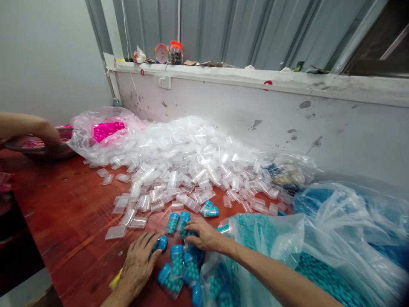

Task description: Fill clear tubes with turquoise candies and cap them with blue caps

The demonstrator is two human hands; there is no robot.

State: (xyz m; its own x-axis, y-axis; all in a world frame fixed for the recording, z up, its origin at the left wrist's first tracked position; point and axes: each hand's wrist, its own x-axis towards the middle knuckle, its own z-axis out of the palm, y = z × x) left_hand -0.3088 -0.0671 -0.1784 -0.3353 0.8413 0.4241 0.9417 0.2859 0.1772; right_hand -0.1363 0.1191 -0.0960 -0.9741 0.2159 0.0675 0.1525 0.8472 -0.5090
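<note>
- On the red-brown table (pixel 64 213), near the front edge, the left hand (pixel 139 264) lies flat with its fingers spread, and its fingertips touch one small blue-capped tube (pixel 161 244).
- Just beside it, the right hand (pixel 204 234) rests palm down with bent fingers on a bunch of filled tubes (pixel 180 266) that hold teal beads. I cannot tell if it pinches one.
- Two more filled tubes (pixel 178 221) lie just past the fingers, and another pair (pixel 209 209) sits a bit farther back.
- To the right, a big clear bag (pixel 287 243) full of teal beads touches the right arm.
- Behind the hands, a large heap of empty clear tubes (pixel 191 157) runs up to the white wall (pixel 319 128).
- Far left, a bag of pink beads (pixel 107 130) sits by a dark bowl (pixel 38 149), and another person's hand (pixel 47 132) rests on that bowl.
</note>
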